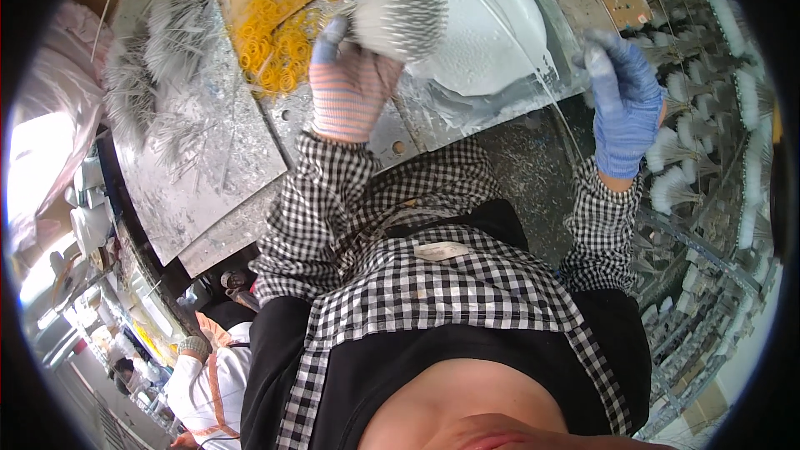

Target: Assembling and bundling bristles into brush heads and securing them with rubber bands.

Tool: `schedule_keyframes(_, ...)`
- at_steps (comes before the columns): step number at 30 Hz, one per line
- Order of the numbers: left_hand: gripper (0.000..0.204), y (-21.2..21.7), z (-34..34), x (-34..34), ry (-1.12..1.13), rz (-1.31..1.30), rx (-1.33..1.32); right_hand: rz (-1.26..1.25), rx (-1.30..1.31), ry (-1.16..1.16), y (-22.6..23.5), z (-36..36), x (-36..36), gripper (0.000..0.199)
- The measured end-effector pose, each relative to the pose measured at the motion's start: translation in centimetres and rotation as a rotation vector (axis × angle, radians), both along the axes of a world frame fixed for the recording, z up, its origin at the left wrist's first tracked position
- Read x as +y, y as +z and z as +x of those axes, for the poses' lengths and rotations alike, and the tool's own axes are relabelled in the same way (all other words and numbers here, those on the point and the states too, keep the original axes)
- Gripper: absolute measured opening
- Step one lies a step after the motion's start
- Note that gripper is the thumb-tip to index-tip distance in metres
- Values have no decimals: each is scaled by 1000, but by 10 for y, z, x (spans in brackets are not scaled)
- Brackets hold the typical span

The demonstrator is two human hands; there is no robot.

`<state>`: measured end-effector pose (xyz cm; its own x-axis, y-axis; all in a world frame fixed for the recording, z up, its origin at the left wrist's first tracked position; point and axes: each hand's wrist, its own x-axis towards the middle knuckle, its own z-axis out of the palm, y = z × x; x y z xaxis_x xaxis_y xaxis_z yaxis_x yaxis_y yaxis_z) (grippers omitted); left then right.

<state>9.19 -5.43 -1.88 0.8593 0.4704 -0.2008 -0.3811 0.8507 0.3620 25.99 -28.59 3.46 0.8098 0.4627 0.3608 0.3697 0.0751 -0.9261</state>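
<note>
Your left hand [350,83] is closed around a white bristle bundle [400,17], held above the counter [208,167]. Your right hand [621,104] pinches thin white strands [546,75]. If the left grip loosens, I think the bristles may scatter onto the yellow rubber bands [271,42].

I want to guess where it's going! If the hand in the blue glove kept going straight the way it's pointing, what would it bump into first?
Probably the rack of white brush bundles just beyond the right hand; its fingers point up and slightly right toward them, though depth is hard to judge.
</note>
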Motion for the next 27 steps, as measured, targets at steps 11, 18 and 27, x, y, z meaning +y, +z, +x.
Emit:
schedule_keyframes(11,53,-21,-35,-28,69,-290,-73,-206,-82,225,-9,-34,28,18)
schedule_keyframes(18,57,-15,-35,-30,85,-251,93,-194,-44,278,-10,-38,31,19)
schedule_keyframes(27,66,-19,-36,-27,66,93,219,-204,-39,323,-10,-41,32,18)
